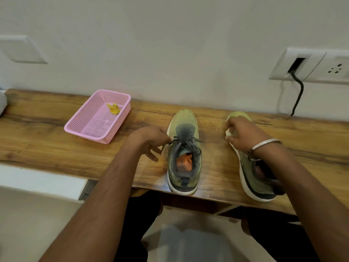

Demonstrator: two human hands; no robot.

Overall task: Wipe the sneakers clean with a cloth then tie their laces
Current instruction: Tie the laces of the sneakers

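Note:
Two olive-green sneakers with white soles stand on the wooden table point(56, 133), toes toward the wall. The left sneaker point(184, 163) sits upright with dark grey laces point(186, 143) in a loose bow. My left hand point(151, 140) pinches one lace end at the shoe's left side. The right sneaker point(253, 178) is tilted, its white sole edge facing left. My right hand point(243, 134), with a metal bangle at the wrist, curls over its forefoot and hides its laces. A small yellow cloth point(114, 108) lies in the pink basket.
The pink mesh basket point(85, 129) stands at the table's back left. A white socket plate point(309, 65) on the wall has a black cable point(298, 95) hanging down behind the right sneaker. The table's front edge runs just under the sneakers' heels.

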